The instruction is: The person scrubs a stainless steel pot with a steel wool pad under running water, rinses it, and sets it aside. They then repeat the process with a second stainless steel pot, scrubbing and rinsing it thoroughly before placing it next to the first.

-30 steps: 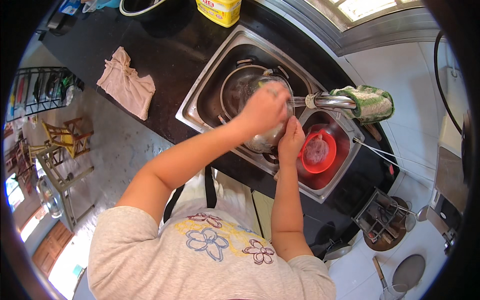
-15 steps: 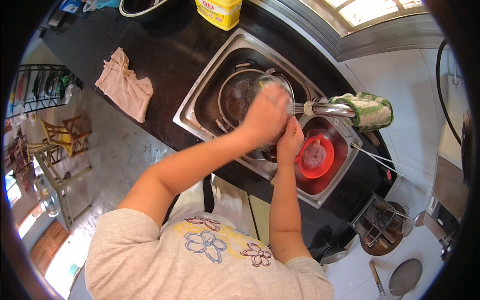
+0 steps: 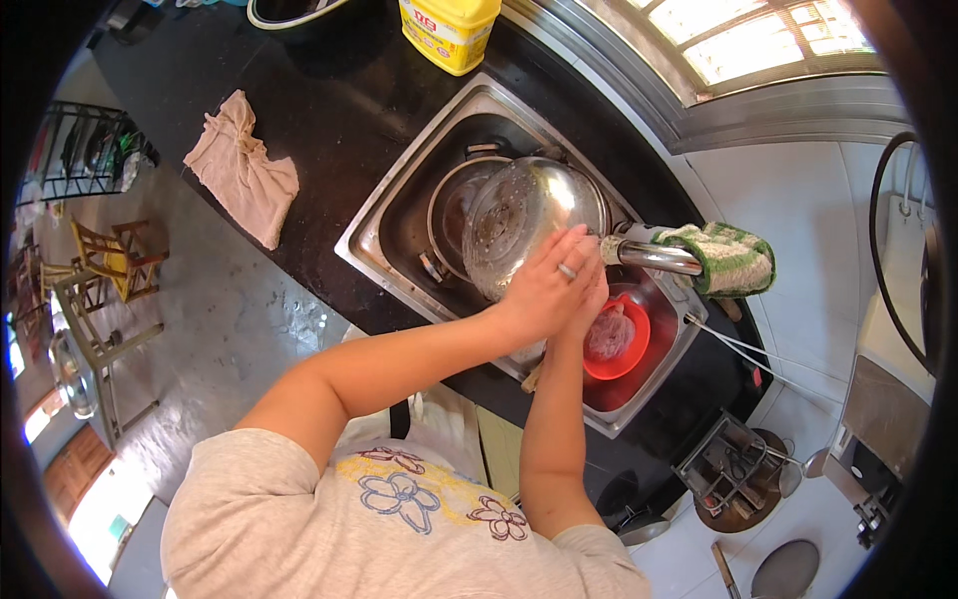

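Observation:
A wet, shiny metal bowl is tilted above the sink, its rounded outside facing up. My left hand, with a ring on one finger, lies along its near right edge, fingers together. Close against it, my right hand is at the same edge, its fingers partly hidden. Under the bowl a dark pot with side handles sits in the left basin of the steel sink, partly covered. The metal faucet reaches in right beside my hands.
In the right basin a red bowl holds a pale mesh scrubber. A green and cream cloth wraps the faucet. A pink cloth and a yellow jug are on the black counter. A utensil rack stands right.
The bowl, mostly hidden behind my blurred left hand before, now shows its rounded outside. My left hand has come down beside my right hand. The view has shifted slightly.

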{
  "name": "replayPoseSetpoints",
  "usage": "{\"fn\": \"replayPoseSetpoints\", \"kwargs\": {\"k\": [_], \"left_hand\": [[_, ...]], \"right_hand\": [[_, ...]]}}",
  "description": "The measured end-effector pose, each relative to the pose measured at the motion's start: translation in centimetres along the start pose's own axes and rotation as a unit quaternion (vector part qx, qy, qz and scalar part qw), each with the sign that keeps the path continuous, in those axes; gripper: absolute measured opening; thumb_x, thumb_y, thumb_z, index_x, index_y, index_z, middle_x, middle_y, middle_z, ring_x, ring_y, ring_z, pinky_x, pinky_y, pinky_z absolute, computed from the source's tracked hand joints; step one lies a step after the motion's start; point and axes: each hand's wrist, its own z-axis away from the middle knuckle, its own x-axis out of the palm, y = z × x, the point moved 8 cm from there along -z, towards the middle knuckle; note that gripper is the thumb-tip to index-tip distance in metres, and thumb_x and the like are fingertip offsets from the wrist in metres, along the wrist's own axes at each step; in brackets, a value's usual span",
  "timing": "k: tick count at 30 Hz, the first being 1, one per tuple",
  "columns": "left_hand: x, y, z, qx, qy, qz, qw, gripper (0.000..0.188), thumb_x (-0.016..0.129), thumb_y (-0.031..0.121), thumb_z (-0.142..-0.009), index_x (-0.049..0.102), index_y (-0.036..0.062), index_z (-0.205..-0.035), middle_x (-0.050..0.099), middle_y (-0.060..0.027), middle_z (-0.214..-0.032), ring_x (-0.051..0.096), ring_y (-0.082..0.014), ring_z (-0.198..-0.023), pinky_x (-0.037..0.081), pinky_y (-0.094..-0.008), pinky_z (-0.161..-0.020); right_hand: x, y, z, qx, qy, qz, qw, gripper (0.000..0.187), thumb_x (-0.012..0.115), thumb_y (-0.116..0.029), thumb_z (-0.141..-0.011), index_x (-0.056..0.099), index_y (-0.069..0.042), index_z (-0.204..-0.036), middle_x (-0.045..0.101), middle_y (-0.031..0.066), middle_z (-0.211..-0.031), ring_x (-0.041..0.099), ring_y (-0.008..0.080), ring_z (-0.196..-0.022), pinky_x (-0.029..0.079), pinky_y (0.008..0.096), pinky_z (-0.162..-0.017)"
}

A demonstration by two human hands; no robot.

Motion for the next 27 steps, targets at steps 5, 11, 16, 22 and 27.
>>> {"fn": "replayPoseSetpoints", "kwargs": {"k": [5,11,16,22,27], "left_hand": [[2.9,-9.3,-3.7,-0.237,-0.155,0.011,0.959,0.038,0.065,0.019,-0.077,0.061,-0.0001,-0.110,0.056,-0.0175,-0.117,0.051,-0.0343,-0.115,0.042,-0.0439,-0.098],[-0.2,-3.1,1.7,-0.004,-0.036,0.045,0.998,0.035,0.066,0.017,-0.078,0.060,0.0062,-0.110,0.057,-0.0145,-0.115,0.053,-0.0318,-0.114,0.044,-0.0434,-0.096],[0.6,-12.8,0.0,-0.260,-0.013,0.240,0.935,0.038,0.061,0.013,-0.083,0.054,0.0059,-0.119,0.054,-0.0138,-0.121,0.048,-0.0376,-0.119,0.039,-0.0457,-0.102],[-0.4,-5.4,4.8,-0.070,-0.064,0.228,0.969,0.045,0.057,0.002,-0.078,0.053,0.0077,-0.122,0.046,-0.0123,-0.134,0.035,-0.0369,-0.133,0.033,-0.0457,-0.107],[0.7,-8.9,4.6,-0.116,-0.034,0.205,0.971,0.040,0.057,0.004,-0.078,0.055,0.0057,-0.118,0.051,-0.0136,-0.130,0.038,-0.0369,-0.132,0.034,-0.0445,-0.107]], "right_hand": [[0.8,1.4,0.9,0.034,0.010,0.026,0.999,0.027,0.047,-0.019,-0.099,0.059,0.003,-0.110,0.063,0.0042,-0.104,0.058,0.0098,-0.093,0.047,0.0250,-0.080],[1.0,1.4,0.7,0.014,0.027,0.022,0.999,0.034,0.041,-0.024,-0.102,0.060,0.004,-0.106,0.064,0.0037,-0.101,0.059,0.0099,-0.087,0.047,0.0243,-0.077],[0.7,1.9,0.8,0.038,0.032,0.054,0.997,0.034,0.041,-0.025,-0.101,0.061,0.003,-0.100,0.064,0.0034,-0.094,0.056,0.0080,-0.083,0.045,0.0232,-0.073],[-0.3,4.7,-0.7,0.129,0.044,-0.138,0.981,0.033,0.042,-0.027,-0.101,0.061,0.000,-0.105,0.065,0.0059,-0.096,0.060,0.0129,-0.084,0.048,0.0263,-0.074],[-1.7,10.5,-2.3,0.221,0.008,-0.136,0.966,0.036,0.046,-0.032,-0.099,0.060,0.000,-0.110,0.064,0.0075,-0.105,0.062,0.0168,-0.090,0.050,0.0302,-0.080]]}}
